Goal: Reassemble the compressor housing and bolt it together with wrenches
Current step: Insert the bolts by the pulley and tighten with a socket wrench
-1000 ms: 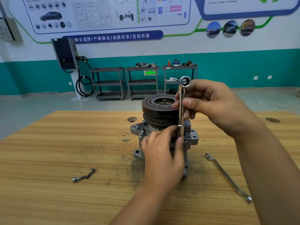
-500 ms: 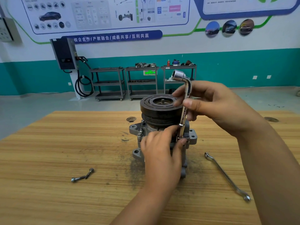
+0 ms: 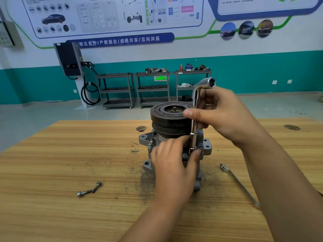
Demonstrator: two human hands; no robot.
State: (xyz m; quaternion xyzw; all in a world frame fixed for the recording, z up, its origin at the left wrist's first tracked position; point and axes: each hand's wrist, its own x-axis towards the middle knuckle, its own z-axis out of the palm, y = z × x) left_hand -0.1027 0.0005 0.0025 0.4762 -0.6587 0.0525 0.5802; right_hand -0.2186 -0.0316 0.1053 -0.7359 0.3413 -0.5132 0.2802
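Compressor housing [image 3: 207, 147] stood upright near the middle of the tabletop [image 3: 70, 154], dark pulley [image 3: 167, 117] on top; the halves looked already mated (the seam was mostly hidden behind the near hand, so not confirmed). Right hand [image 3: 225, 116] gripped the upright shaft of the L-shaped socket wrench [image 3: 193, 131], fingers curled round it and thumb laid across the front, the free socket end sticking out above the hand. Left hand [image 3: 173, 165] pinched the wrench's lower end between thumb and fingertips, steadying it on the housing's right flange; the bolt under the socket could not be seen. What looked like a seated bolt head [image 3: 150, 144] showed at the left flange. Two loose bolts [image 3: 90, 189] lay touching each other on the tabletop, well to the left of the housing. A flat wrench [image 3: 239, 186] lay untouched to the right. Judgement: bolting was under way, roughly midway. At least one bolt was in, one was being run down, two were left to fit, and final tightening probably remained.
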